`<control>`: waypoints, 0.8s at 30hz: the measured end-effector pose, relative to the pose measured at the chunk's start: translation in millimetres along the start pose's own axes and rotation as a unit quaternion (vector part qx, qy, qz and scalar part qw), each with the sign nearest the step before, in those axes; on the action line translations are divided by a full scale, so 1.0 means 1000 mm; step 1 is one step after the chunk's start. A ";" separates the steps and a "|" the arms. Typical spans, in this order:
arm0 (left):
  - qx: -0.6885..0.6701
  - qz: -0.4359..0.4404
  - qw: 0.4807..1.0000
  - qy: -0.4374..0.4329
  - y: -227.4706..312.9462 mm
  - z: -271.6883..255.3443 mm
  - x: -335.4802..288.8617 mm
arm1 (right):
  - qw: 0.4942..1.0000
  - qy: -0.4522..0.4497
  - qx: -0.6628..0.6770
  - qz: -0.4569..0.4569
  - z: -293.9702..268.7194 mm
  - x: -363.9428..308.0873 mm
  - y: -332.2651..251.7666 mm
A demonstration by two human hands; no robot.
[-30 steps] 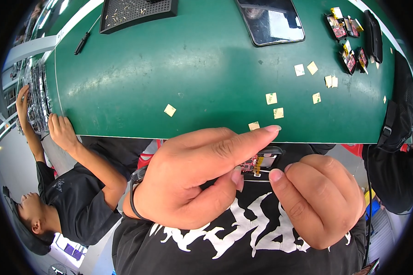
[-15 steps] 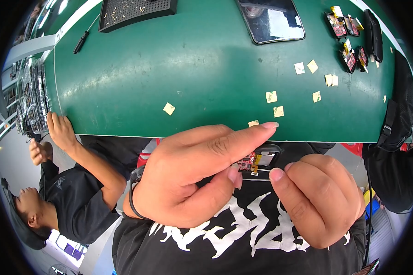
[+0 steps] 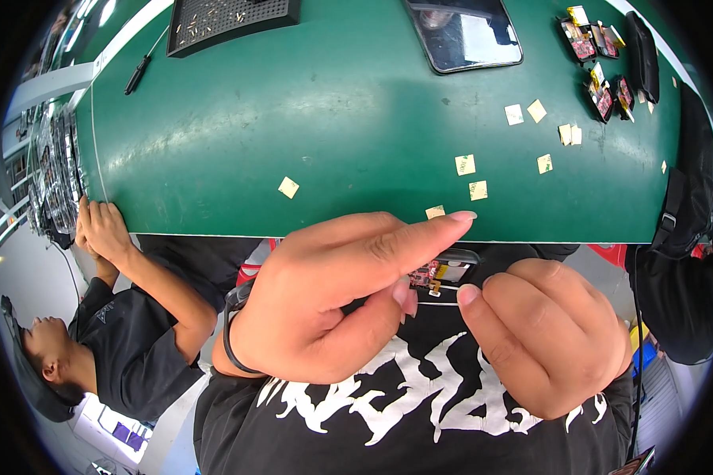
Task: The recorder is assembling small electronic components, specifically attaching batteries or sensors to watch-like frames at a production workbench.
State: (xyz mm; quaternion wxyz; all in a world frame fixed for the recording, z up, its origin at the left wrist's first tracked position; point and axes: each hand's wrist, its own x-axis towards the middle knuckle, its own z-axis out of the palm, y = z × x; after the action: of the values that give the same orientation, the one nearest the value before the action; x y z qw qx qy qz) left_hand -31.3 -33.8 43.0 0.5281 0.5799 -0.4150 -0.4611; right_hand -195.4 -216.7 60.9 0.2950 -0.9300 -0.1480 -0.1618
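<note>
My left hand [image 3: 333, 297] and my right hand [image 3: 550, 336] meet close in front of my chest, below the near edge of the green table [image 3: 293, 119]. Between their fingertips sits a small electronic part [image 3: 440, 273] with a red board, yellow tape and a dark frame. The thumb and forefinger of my left hand pinch it from the left. From the right, my other hand's thumb tip touches a thin strip under it. Most of the part is hidden by my fingers.
Several small yellowish paper squares [image 3: 467, 165] lie scattered on the table. A dark tablet [image 3: 463, 32] and a black tray [image 3: 230, 20] sit at the far edge, and similar small parts [image 3: 598, 75] at the far right. A person in black [image 3: 127, 332] works at the left.
My hands have barely shifted on the small part. The person at the left has brought both hands together at the table's left end.
</note>
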 end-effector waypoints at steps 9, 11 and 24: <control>-0.025 -0.080 0.995 0.061 0.000 0.001 -0.002 | 0.998 -0.029 -0.059 -0.019 0.001 0.004 0.000; -0.043 -0.112 0.990 0.079 0.002 0.001 -0.001 | 0.997 0.024 -0.069 0.034 0.000 0.000 -0.006; -0.040 -0.077 0.996 0.038 0.009 -0.005 0.001 | 0.994 0.046 -0.049 0.086 0.002 0.012 -0.012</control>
State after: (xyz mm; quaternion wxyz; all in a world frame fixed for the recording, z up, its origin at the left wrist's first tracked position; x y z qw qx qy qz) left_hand -26.1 -34.7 52.0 0.5289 0.6057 -0.3304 -0.4942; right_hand -188.4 -203.5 69.9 0.2688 -0.9442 -0.0454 -0.1849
